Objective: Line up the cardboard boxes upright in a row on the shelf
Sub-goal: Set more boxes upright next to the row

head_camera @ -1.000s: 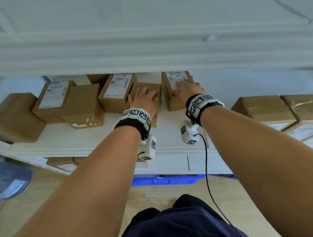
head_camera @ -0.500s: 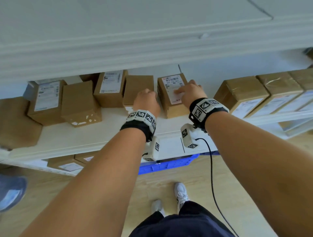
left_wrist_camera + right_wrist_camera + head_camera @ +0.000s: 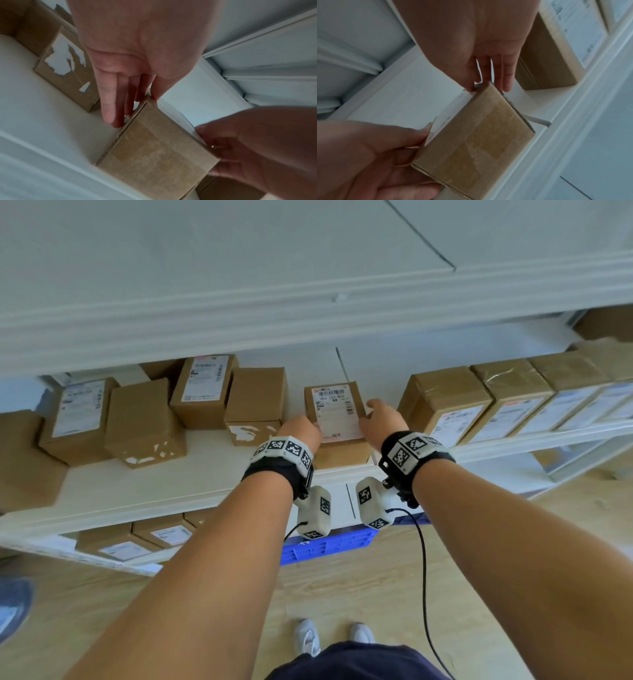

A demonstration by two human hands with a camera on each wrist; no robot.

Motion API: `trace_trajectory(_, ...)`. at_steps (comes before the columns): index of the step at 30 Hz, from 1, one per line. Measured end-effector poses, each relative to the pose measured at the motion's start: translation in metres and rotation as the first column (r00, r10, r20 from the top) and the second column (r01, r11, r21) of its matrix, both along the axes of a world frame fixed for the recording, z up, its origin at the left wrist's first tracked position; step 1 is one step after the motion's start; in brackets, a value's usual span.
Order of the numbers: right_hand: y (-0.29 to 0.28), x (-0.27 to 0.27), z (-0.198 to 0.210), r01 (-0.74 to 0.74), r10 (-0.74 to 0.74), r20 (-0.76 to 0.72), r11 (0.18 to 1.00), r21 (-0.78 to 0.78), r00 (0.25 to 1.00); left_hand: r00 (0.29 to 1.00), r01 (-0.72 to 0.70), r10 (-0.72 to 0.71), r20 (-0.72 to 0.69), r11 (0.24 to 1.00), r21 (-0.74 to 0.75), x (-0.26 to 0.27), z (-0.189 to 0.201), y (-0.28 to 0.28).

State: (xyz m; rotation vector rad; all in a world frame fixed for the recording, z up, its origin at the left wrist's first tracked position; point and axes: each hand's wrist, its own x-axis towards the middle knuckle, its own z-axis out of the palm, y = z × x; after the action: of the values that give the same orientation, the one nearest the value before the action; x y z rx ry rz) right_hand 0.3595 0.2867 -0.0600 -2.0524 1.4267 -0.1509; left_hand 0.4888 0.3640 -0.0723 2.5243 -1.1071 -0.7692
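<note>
A small cardboard box with a white shipping label stands on the white shelf, near its front edge. My left hand holds its left side and my right hand holds its right side. In the left wrist view the left hand has its fingers down the side of the box and its thumb at the top edge. In the right wrist view the right hand pinches the far top edge of the box. A gap separates this box from the row of taped boxes on the right.
Several loose boxes sit at odd angles on the left: a plain one with torn label scraps, a labelled one and a tilted one. The upper shelf board hangs low overhead. A blue crate and more boxes lie below.
My left hand left the plain box and came onto the labelled box's left side. The labelled box has slid right and forward, away from the plain box, towards the right-hand row.
</note>
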Motion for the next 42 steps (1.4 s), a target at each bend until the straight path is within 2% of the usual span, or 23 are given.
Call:
trace_trajectory(3, 0.000, -0.002, 0.000, -0.036, 0.038, -0.037, 0.998, 0.056, 0.999, 0.997, -0.049, 0.048, -0.053, 0.999, -0.019, -0.003, 0.001, 0.000)
trace_trajectory(6, -0.001, -0.005, 0.003, -0.018, 0.016, 0.035, 0.999, 0.048, 0.999, 0.988, -0.132, 0.123, -0.091, 0.987, -0.096, -0.009, 0.004, 0.001)
trace_trajectory(9, -0.001, -0.008, 0.006, 0.011, -0.011, 0.111, 1.000, 0.000, 0.994, 0.977, -0.211, 0.200, -0.072, 0.950, -0.229, -0.015, 0.010, 0.005)
trace_trajectory(11, 0.000, -0.011, 0.006, 0.028, -0.022, 0.141, 0.999, -0.042, 0.990, 0.974, -0.224, 0.225, -0.030, 0.937, -0.267, -0.019, 0.012, 0.008)
trace_trajectory(16, 0.008, -0.023, 0.001, 0.026, -0.020, 0.169, 0.999, -0.034, 0.985, 0.978, -0.197, 0.206, 0.011, 0.946, -0.257, -0.029, 0.005, 0.012)
trace_trajectory(24, 0.013, -0.036, -0.008, 0.029, -0.032, 0.131, 0.999, 0.027, 0.991, 0.987, -0.159, 0.154, -0.053, 0.978, -0.133, -0.039, 0.004, 0.013)
trace_trajectory(29, 0.015, -0.038, 0.000, 0.016, -0.012, 0.158, 1.000, -0.020, 0.987, 0.957, -0.290, 0.281, -0.072, 0.939, -0.183, -0.043, 0.016, 0.018)
trace_trajectory(32, 0.016, -0.041, 0.013, 0.012, 0.004, 0.222, 0.998, -0.069, 0.975, 0.945, -0.327, 0.314, -0.090, 0.893, -0.310, -0.047, 0.027, 0.015)
trace_trajectory(35, 0.014, -0.045, 0.026, 0.031, 0.012, 0.306, 0.991, -0.133, 0.952, 0.928, -0.370, 0.317, -0.198, 0.850, -0.375, -0.050, 0.036, 0.008)
trace_trajectory(39, 0.003, -0.053, 0.037, 0.070, 0.041, 0.359, 0.954, -0.290, 0.932, 0.931, -0.339, 0.265, -0.250, 0.883, -0.325, -0.053, 0.042, 0.001)
trace_trajectory(42, -0.010, -0.066, 0.039, 0.092, 0.033, 0.279, 0.901, -0.424, 0.960, 0.951, -0.280, 0.215, -0.223, 0.906, -0.317, -0.060, 0.040, 0.002)
